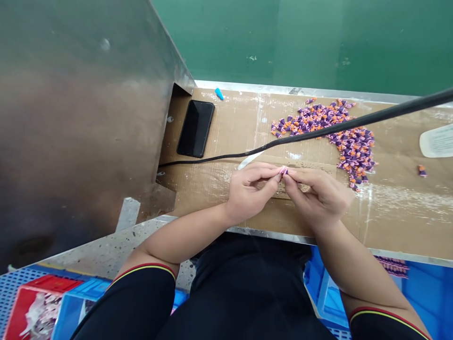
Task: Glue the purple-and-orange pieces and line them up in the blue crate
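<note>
A small purple and pink piece [284,171] is pinched between the fingertips of both hands, above the cardboard-covered table [237,118]. My left hand [251,190] is closed on its left side, thumb and forefinger pressed together. From the right, my right hand [318,196] pinches the same piece, its other fingers curled. Beyond my right hand spreads a pile of small purple, orange and pink pieces [356,153]. One similar loose piece [422,170] lies farther right. The held piece is mostly covered by fingers.
A black cable [226,156] crosses above the table, passing over the pile. At left are a phone [196,128], a blue cap [219,94] and a large metal housing [88,108]. A white container [437,141] stands right. Red [21,302] and blue bins [424,297] sit below.
</note>
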Action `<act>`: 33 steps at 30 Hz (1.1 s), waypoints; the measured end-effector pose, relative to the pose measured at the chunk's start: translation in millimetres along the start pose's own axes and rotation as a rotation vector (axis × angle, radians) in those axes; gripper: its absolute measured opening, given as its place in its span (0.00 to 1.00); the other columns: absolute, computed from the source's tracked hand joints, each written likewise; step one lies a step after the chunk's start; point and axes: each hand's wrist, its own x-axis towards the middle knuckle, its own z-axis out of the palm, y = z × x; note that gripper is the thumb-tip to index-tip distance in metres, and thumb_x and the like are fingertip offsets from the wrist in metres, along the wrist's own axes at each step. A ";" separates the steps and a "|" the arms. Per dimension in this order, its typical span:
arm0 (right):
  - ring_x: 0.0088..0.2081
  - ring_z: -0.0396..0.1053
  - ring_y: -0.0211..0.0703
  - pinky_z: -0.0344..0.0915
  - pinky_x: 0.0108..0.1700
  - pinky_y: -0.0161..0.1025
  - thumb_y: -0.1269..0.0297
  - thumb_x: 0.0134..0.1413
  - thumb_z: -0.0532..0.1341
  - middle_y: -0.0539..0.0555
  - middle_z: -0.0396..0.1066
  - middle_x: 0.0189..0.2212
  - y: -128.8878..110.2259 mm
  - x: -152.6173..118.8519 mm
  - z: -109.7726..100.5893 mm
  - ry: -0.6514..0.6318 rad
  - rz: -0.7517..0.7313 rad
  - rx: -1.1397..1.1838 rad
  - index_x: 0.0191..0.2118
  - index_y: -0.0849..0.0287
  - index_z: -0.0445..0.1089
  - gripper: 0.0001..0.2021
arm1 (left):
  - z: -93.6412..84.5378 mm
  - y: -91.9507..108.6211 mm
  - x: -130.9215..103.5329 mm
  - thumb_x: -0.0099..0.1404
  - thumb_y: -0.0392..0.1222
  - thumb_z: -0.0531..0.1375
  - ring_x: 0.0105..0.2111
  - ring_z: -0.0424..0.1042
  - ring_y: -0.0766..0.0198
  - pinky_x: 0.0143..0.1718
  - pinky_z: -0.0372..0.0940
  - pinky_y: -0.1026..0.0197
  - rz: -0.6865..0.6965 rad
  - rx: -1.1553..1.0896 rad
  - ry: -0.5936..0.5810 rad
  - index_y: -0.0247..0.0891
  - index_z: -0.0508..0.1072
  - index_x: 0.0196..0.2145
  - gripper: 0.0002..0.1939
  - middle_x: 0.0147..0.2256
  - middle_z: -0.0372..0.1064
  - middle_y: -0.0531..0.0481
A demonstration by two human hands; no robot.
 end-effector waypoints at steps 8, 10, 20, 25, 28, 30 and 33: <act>0.34 0.86 0.46 0.84 0.37 0.40 0.71 0.63 0.73 0.49 0.86 0.37 -1.4 -0.4 5.5 0.120 -0.035 0.033 0.45 0.47 0.79 0.10 | -1.6 -4.8 -5.4 0.72 0.31 0.67 0.50 0.83 0.60 0.54 0.81 0.57 0.179 0.052 -0.048 0.49 0.84 0.55 0.19 0.49 0.82 0.46; 0.34 0.85 0.46 0.83 0.37 0.40 0.71 0.64 0.73 0.49 0.86 0.35 0.5 -0.7 5.9 0.120 -0.027 0.055 0.44 0.48 0.79 0.09 | -1.2 -8.1 -7.7 0.72 0.31 0.67 0.54 0.82 0.60 0.57 0.80 0.55 0.155 0.021 -0.068 0.50 0.83 0.57 0.20 0.54 0.79 0.45; 0.36 0.86 0.47 0.85 0.40 0.43 0.68 0.65 0.73 0.50 0.86 0.37 2.2 -2.2 3.7 0.101 0.014 0.118 0.46 0.47 0.80 0.08 | -2.8 -9.9 -9.2 0.74 0.34 0.66 0.53 0.80 0.60 0.55 0.80 0.56 0.167 0.036 -0.096 0.53 0.82 0.60 0.21 0.55 0.77 0.43; 0.37 0.86 0.48 0.84 0.41 0.44 0.67 0.66 0.72 0.50 0.86 0.38 2.5 -4.9 2.2 0.058 0.046 0.098 0.45 0.47 0.80 0.07 | -5.0 -9.2 -8.7 0.74 0.36 0.66 0.53 0.80 0.58 0.55 0.80 0.54 0.133 0.040 -0.123 0.54 0.82 0.59 0.20 0.55 0.76 0.43; 0.36 0.85 0.47 0.83 0.39 0.43 0.66 0.66 0.72 0.50 0.86 0.37 4.7 -5.3 4.0 0.077 0.046 0.075 0.44 0.47 0.80 0.05 | -5.6 -10.9 -7.8 0.75 0.36 0.66 0.52 0.79 0.60 0.57 0.79 0.53 0.131 0.020 -0.140 0.55 0.82 0.60 0.20 0.56 0.76 0.44; 0.35 0.85 0.47 0.83 0.39 0.43 0.66 0.67 0.72 0.49 0.86 0.36 7.0 -4.5 5.8 0.121 0.015 0.105 0.44 0.47 0.81 0.05 | -5.0 -12.9 -7.5 0.75 0.38 0.66 0.51 0.79 0.61 0.58 0.78 0.54 0.123 -0.023 -0.144 0.57 0.82 0.59 0.19 0.55 0.75 0.44; 0.36 0.85 0.46 0.82 0.40 0.43 0.67 0.66 0.71 0.49 0.86 0.37 9.1 -1.6 5.7 0.136 -0.002 0.160 0.47 0.46 0.81 0.07 | -3.3 -15.6 -8.5 0.76 0.42 0.66 0.49 0.78 0.63 0.51 0.79 0.59 0.040 -0.122 -0.180 0.57 0.80 0.62 0.19 0.57 0.74 0.44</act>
